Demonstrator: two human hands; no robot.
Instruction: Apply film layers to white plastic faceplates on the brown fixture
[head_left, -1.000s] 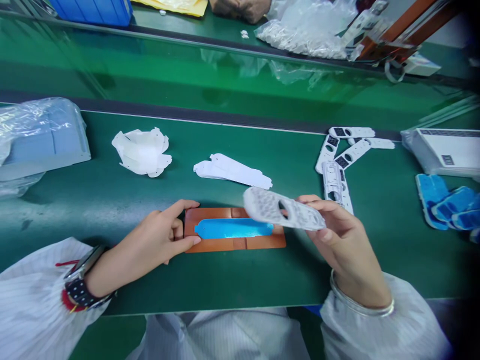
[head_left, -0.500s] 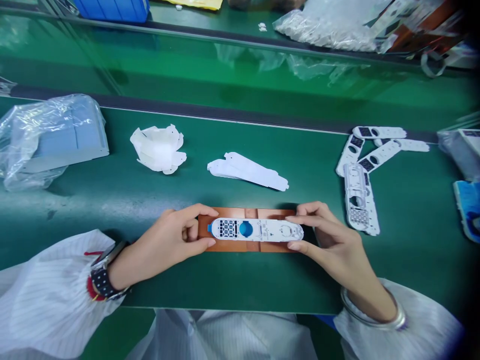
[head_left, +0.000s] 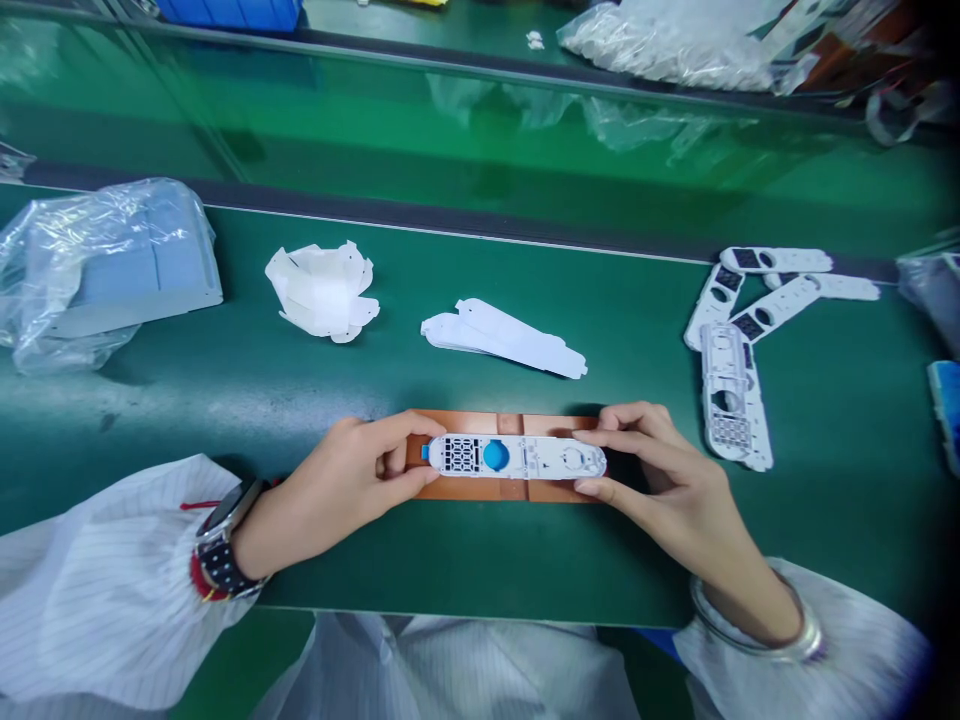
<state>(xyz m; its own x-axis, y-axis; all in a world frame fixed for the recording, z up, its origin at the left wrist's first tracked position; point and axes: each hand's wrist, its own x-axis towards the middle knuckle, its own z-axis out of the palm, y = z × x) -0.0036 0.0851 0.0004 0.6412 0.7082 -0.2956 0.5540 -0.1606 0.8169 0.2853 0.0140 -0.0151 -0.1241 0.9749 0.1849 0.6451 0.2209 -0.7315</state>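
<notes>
A long white plastic panel (head_left: 551, 458) lies lengthwise over an orange-brown block (head_left: 510, 490), with a grid of openings at its left end and a round hole that shows blue beneath. My left hand (head_left: 360, 465) has its thumb and forefinger closed about the panel's left end, beside a small blue tab. At the other end, my right hand (head_left: 660, 475) pinches the panel between thumb and fingers. Parts of the block's ends are hidden by my fingers.
Several similar white panels (head_left: 780, 305) lie in a loose pile at right. Thin white sheets (head_left: 502, 338) rest behind the block, and a stack of white pieces (head_left: 326, 290) sits farther left. A plastic-wrapped bundle (head_left: 120, 265) occupies the far left; a ledge (head_left: 465, 225) runs behind.
My left thumb and forefinger have come closer together at the panel's left end. The view has shifted slightly; the right hand keeps its grip.
</notes>
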